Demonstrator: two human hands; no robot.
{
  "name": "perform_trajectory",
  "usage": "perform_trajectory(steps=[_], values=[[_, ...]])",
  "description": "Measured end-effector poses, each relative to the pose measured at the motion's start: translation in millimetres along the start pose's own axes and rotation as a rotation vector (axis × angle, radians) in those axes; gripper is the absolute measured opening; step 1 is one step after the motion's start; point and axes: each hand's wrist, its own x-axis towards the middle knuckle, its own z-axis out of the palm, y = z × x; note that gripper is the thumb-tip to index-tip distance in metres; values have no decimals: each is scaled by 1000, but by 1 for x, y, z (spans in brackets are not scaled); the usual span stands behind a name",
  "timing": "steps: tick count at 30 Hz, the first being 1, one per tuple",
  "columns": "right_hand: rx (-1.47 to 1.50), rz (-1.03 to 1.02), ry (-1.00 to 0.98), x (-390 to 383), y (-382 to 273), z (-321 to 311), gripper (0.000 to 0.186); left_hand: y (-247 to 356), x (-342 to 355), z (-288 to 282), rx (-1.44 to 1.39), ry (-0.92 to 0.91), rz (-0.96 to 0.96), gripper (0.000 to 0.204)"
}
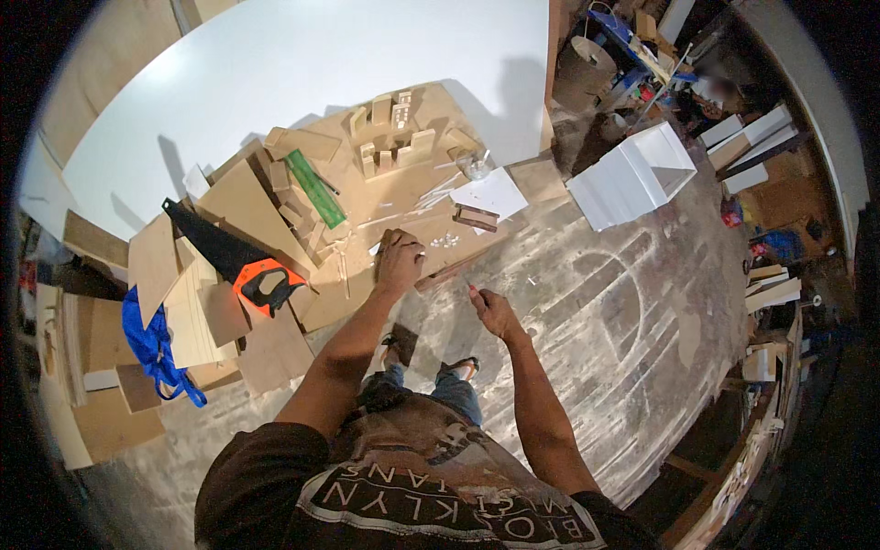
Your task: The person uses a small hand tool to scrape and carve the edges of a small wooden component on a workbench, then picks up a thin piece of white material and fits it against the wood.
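Note:
My left hand [400, 261] rests at the front edge of the brown work board [344, 293], fingers curled over something I cannot make out. My right hand [495, 313] is beyond the board's edge, closed round a small thin reddish object [474, 293]. Near my left hand lie small white bits [445, 240], thin pale strips [429, 197] and a small brown wooden piece [475, 217] beside a white sheet [489, 192]. Cut wooden blocks [394, 147] stand farther back, near a green strip [314, 188] and a clear container [473, 165].
A black saw with orange handle [252, 275] lies among boards [247, 211] at left, near a blue bag [147, 339]. A white panel [275, 55] fills the back. A white box [623, 174] stands on the concrete floor [632, 312]; wood scraps and clutter [761, 156] line the right.

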Motion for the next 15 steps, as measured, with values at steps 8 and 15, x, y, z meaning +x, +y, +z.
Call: perform_trajectory(steps=[8,15], values=[[83,22,63,-28,-5,11,61,-26,-26,-6,59,152,-35,16],[69,67,20,-42,1,23,62,-17,-25,-14,26,116,88,9]])
